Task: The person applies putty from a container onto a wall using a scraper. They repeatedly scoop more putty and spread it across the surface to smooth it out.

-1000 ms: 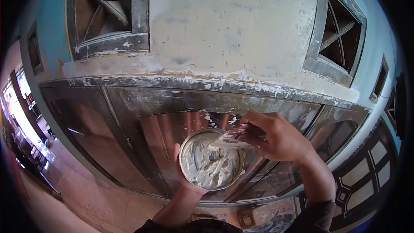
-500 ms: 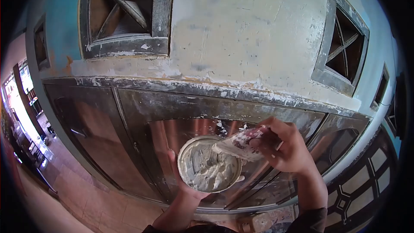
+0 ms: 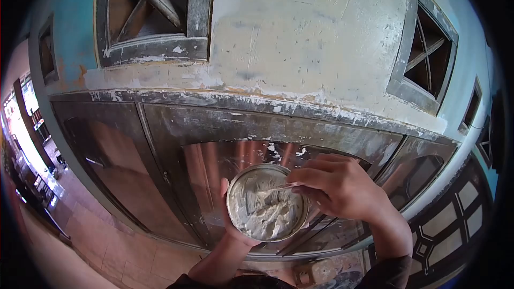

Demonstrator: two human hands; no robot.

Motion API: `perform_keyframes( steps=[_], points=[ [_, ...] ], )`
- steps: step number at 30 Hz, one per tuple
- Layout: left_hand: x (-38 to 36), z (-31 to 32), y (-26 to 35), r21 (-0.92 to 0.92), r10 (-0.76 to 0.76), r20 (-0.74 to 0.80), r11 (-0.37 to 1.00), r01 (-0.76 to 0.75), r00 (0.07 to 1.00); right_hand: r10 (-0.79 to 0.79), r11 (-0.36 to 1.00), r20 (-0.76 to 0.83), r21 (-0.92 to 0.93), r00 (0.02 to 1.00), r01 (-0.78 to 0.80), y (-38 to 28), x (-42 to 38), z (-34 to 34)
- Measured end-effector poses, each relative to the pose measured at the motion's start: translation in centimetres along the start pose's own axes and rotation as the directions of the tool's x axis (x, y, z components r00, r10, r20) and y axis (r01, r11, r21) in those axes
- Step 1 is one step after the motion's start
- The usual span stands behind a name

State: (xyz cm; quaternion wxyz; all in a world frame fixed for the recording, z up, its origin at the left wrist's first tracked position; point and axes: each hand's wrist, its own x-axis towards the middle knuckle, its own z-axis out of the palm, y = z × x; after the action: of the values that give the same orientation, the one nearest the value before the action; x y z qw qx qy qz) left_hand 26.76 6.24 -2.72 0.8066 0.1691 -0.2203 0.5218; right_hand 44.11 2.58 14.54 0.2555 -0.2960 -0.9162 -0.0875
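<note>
Grey putty in round tin (image 3: 266,203), cupped from below by left hand (image 3: 231,225), in front of metal door (image 3: 176,150). Right hand (image 3: 342,190) closed on putty knife (image 3: 279,187), blade dipped in putty.

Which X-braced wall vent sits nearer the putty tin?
The right vent, above the right hand. The left vent lies farther up from the tin, which the left hand holds.
</note>
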Motion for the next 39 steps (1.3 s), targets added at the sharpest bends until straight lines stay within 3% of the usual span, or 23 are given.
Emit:
perform_keyframes(
  steps=[2,4,11,13,16,20,22,26,28,31,34,39],
  points=[
    [-0.3,-0.2,0.0,-0.010,0.007,-0.005,1.000,-0.007,1.000,-0.006,0.999,0.041,-0.047,0.999,0.008,-0.1,0.0,0.4],
    [-0.4,-0.4,0.2,0.012,-0.001,-0.071,1.000,0.002,0.997,0.009,0.999,-0.086,0.054,0.996,-0.004,0.0,0.2,0.7],
    [-0.2,-0.3,0.5,0.009,0.008,-0.060,1.000,-0.008,0.998,-0.005,1.000,0.028,-0.013,1.000,0.005,0.8,0.5,0.9],
    [0.0,-0.4,0.7,0.114,0.046,-0.134,0.993,-0.030,0.990,-0.006,1.000,-0.129,0.017,0.992,0.008,0.9,0.8,1.1],
    [0.3,-0.3,1.0,0.083,0.070,-0.079,0.995,-0.063,0.994,-0.018,0.998,-0.008,-0.054,1.000,0.017,1.2,0.7,1.1],
    [0.8,0.5,1.4,0.014,0.031,-0.018,0.999,-0.031,0.999,0.027,0.993,0.018,-0.111,0.999,-0.025,0.3,1.4,0.2],
    [1.1,0.2,1.4,0.046,0.075,-0.007,0.996,-0.075,0.997,-0.003,0.994,-0.056,-0.112,0.998,-0.004,0.6,1.3,0.1],
    [1.7,1.4,1.2,0.064,0.105,0.022,0.992,-0.106,0.994,-0.015,0.993,-0.050,-0.118,0.999,0.009,1.1,1.1,-0.2],
    [2.1,2.6,0.6,0.105,0.235,-0.102,0.969,-0.224,0.967,0.043,0.998,-0.118,-0.044,0.992,-0.049,1.2,1.1,-0.4],
    [1.9,1.5,0.7,0.090,0.192,-0.004,0.978,-0.191,0.981,0.003,0.993,-0.075,-0.118,0.997,-0.012,1.1,1.2,-0.4],
    [1.9,1.0,0.8,0.120,0.148,0.018,0.981,-0.150,0.989,0.043,0.998,-0.075,-0.050,0.996,-0.047,1.4,0.9,-0.6],
    [2.4,1.8,0.2,0.143,0.209,-0.094,0.971,-0.194,0.973,0.047,0.999,-0.115,-0.009,0.992,-0.049,2.0,0.7,-0.4]
  ],
)
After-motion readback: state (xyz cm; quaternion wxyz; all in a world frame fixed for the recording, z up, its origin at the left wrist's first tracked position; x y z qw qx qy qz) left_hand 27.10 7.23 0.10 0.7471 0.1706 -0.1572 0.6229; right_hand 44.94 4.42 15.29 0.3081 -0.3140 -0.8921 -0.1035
